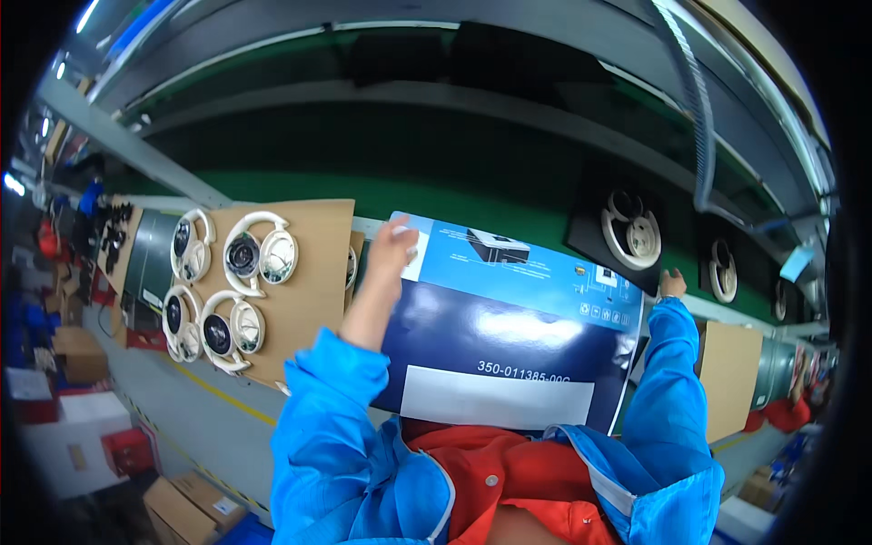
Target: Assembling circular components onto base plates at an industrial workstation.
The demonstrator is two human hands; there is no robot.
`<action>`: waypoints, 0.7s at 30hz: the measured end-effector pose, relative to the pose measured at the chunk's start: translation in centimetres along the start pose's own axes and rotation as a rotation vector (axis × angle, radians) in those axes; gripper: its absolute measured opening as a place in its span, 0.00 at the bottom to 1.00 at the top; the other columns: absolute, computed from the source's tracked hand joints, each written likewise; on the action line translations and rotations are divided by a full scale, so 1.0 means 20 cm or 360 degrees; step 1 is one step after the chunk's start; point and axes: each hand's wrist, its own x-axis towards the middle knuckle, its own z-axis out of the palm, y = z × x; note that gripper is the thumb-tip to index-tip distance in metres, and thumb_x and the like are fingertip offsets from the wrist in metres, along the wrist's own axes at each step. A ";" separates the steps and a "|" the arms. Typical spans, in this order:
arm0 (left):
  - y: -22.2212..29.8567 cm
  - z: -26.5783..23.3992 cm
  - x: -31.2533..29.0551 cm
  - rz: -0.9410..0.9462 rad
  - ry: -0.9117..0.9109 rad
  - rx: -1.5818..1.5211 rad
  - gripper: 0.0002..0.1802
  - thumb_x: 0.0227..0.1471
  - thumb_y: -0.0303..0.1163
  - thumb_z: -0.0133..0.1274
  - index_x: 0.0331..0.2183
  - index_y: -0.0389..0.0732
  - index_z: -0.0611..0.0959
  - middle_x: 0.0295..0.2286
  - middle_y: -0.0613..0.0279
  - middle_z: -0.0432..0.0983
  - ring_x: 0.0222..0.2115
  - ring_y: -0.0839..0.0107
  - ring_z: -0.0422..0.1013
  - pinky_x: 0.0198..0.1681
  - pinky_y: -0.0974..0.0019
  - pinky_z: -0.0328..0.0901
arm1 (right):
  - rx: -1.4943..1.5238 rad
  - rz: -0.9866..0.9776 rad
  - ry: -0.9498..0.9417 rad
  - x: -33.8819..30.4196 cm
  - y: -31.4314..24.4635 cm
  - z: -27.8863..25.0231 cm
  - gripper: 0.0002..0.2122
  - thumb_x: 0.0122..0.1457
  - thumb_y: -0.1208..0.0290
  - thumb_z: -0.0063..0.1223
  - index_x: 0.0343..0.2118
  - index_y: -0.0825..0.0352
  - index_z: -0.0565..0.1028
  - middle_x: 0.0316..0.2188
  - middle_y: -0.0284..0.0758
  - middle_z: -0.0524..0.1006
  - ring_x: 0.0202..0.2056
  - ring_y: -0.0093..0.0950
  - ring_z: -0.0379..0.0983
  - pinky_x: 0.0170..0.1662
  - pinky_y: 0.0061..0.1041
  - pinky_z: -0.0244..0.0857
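A blue printed cardboard piece [509, 336], glossy, with a white panel along its near edge, lies in front of my body; whether it is a flat sheet or a box I cannot tell. My left hand [392, 250] grips its far left corner, the fingertips pale over the edge. Just past its far right corner is my right hand [672, 283], small in view, fingertips apart and nothing visible in them. Beyond that hand, a white headphone [633, 238] sits on a black pad [590, 222] on the green belt [363, 182].
To the left, several white headphones [243, 254] lie on a brown cardboard sheet [322, 272]. More headphones [723, 271] rest farther right along the belt. Another brown board [729, 377] stands right of my arm. A coiled cable [702, 136] hangs overhead. Open cartons [186, 509] stand at lower left.
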 end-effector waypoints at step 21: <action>0.65 -0.60 1.52 0.0936 0.0634 0.1456 0.27 0.39 0.38 0.56 0.42 0.38 0.68 0.33 0.51 0.68 0.33 0.58 0.67 0.35 0.60 0.64 | 0.0458 -0.1976 -0.0564 -0.70 -2.21 0.92 0.17 0.48 0.67 0.51 0.43 0.62 0.67 0.42 0.39 0.66 0.46 0.35 0.61 0.50 0.29 0.54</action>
